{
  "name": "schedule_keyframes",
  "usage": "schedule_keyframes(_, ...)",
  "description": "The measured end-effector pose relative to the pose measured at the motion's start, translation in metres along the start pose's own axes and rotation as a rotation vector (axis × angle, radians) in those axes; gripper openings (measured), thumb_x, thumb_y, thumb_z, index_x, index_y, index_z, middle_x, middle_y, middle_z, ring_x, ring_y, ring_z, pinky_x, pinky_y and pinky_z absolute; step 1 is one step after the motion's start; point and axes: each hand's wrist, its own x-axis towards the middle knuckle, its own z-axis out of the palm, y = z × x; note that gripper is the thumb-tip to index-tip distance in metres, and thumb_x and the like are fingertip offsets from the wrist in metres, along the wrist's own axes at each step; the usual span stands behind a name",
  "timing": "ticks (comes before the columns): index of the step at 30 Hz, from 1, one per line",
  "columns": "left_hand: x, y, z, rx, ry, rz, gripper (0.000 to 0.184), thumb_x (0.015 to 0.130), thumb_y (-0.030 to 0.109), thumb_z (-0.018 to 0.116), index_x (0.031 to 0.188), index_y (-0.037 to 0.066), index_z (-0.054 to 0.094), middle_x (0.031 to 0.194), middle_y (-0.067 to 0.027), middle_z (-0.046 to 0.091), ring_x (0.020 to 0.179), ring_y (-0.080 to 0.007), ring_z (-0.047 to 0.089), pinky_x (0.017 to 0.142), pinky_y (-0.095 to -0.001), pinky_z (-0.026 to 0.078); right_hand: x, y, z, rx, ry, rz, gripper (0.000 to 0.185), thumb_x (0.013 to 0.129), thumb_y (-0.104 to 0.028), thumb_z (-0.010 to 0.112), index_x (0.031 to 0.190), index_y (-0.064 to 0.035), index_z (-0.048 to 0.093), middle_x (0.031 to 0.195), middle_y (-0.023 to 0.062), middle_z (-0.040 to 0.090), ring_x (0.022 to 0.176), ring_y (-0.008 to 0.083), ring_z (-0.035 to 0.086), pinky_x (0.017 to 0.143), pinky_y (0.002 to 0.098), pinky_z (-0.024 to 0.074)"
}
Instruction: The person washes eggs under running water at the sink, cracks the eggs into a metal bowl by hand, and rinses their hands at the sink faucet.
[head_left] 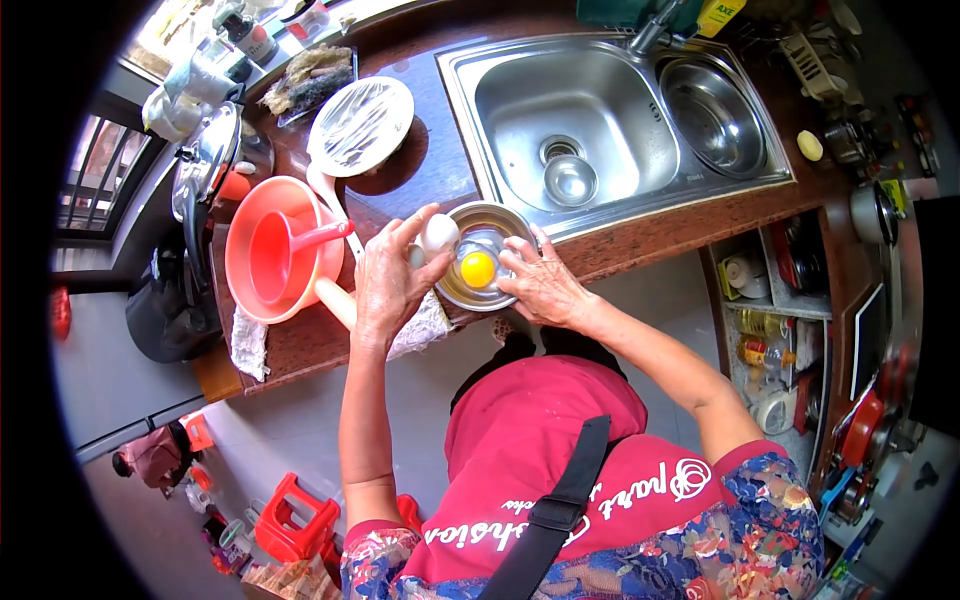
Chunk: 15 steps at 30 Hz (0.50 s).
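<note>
A round metal bowl (455,289) stands near the counter's front edge, with a yellow yolk (477,269) and clear egg white in it. Over the bowl's left rim, my left hand (398,275) grips a pale egg (440,233) between thumb and fingers. My right hand (548,281) is at the bowl's right rim, its fingers curled over the edge; whether something small is between them I cannot make out. Left of my left hand, a pink plastic basin (240,262) holds a red, handled scoop (270,255).
Behind the bowl are a steel sink (570,100) and a plate under clear wrap (362,126). A pressure cooker (213,150) stands at the back left. A white cloth (249,345) hangs over the counter edge, and open shelves (775,310) are below right.
</note>
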Motion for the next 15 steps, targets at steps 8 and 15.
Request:
schedule_keyframes(8,0.0008,-0.0009,-0.0011,0.013,-0.012,-0.034,0.053,0.072,0.022,0.074,0.121,0.012,0.058,0.091,-0.0128,0.061,0.08,-0.0278,0.063,0.07,-0.0393,0.05,0.0058,0.0014,-0.0096,0.001,-0.007,-0.042,0.024,0.059,-0.01,0.07,0.081,-0.0077,0.063,0.108,0.0123,0.047,0.121,0.0307,0.037,0.105,0.0598,0.0208)
schedule_keyframes(15,0.0007,-0.0011,-0.001,-0.003,0.01,-0.027,0.053,0.072,0.022,0.074,0.121,0.013,0.058,0.092,-0.013,0.062,0.081,-0.029,0.063,0.07,-0.0399,0.049,0.0086,0.0063,-0.0106,-0.015,-0.041,-0.072,0.023,0.061,-0.007,0.067,0.083,-0.0048,0.061,0.105,0.0128,0.048,0.117,0.0307,0.04,0.103,0.0606,0.0229)
